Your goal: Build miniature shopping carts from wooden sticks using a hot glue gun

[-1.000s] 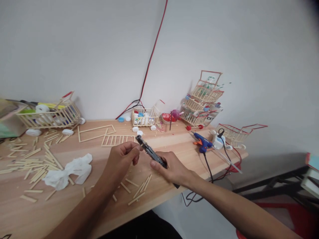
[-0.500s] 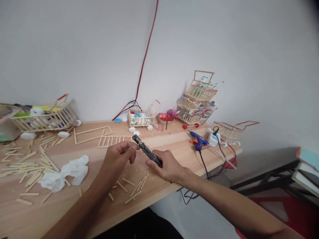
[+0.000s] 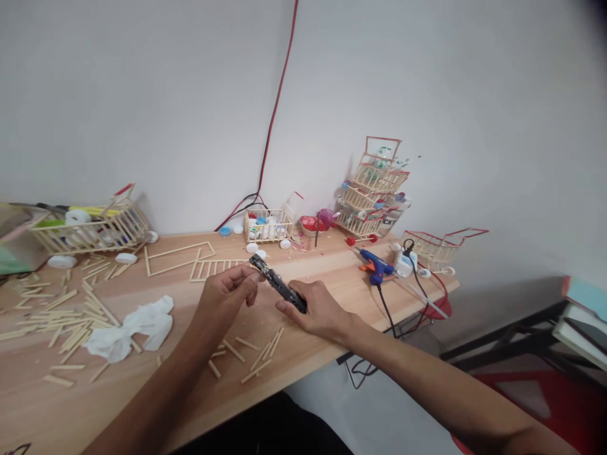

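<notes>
A: Where's the black tool (image 3: pixel 278 285)?
B: Above the bench (image 3: pixel 303 354) — right hand (image 3: pixel 318 311) closed round its handle, left hand (image 3: pixel 227 294) pinching its tip.
A: Step?
B: Likely adjusting the tip — next needs a steady grip.

Your left hand (image 3: pixel 227 296): centre of the frame, fingertips pinching the upper end of a black tool (image 3: pixel 277 284).
Your right hand (image 3: pixel 318 311): just right of centre, wrapped round the tool's lower end.
Tool: tilted, upper end toward the left, held above the wooden table (image 3: pixel 332 265).
Sticks (image 3: pixel 258 360): scattered on the table below your hands.
Tissue (image 3: pixel 130 327): crumpled, lower left.
Glue gun (image 3: pixel 374 265): blue, right of centre, lying on the table.
Stick carts (image 3: pixel 377 189): stacked against the wall, upper right of centre.
</notes>
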The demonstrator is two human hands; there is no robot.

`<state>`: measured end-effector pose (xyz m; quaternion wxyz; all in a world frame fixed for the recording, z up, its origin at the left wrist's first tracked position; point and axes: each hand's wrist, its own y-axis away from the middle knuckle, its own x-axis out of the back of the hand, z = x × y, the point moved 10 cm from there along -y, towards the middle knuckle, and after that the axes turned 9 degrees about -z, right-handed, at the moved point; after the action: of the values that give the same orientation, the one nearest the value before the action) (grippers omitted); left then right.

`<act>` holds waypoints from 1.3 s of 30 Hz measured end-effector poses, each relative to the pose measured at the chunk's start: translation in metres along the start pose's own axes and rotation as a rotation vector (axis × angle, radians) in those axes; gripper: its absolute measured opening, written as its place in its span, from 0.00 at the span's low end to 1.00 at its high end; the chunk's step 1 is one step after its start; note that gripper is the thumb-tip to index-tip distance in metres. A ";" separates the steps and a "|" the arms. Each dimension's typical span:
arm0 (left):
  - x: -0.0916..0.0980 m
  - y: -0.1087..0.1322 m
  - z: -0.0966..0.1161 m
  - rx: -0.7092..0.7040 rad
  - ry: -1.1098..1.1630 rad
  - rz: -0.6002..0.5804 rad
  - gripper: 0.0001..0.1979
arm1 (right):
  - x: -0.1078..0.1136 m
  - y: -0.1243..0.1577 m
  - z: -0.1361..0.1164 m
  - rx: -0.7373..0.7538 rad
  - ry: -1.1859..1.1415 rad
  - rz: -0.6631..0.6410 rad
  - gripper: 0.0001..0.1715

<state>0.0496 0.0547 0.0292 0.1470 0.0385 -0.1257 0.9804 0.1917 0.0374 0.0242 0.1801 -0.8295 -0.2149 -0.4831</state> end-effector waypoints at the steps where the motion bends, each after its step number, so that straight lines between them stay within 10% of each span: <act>1: 0.001 0.000 0.001 -0.001 -0.007 0.004 0.16 | 0.001 -0.001 0.000 -0.008 0.002 -0.008 0.28; 18: -0.016 -0.026 0.006 0.037 -0.019 -0.019 0.13 | 0.022 0.009 0.037 -0.288 0.058 0.109 0.31; 39: 0.009 -0.025 -0.008 0.019 -0.329 0.149 0.13 | 0.005 -0.026 0.039 -0.173 0.098 0.065 0.32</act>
<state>0.0478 0.0821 0.0281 0.0509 0.1901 -0.1415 0.9702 0.2089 0.0800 0.0126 0.1339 -0.8237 -0.1362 -0.5338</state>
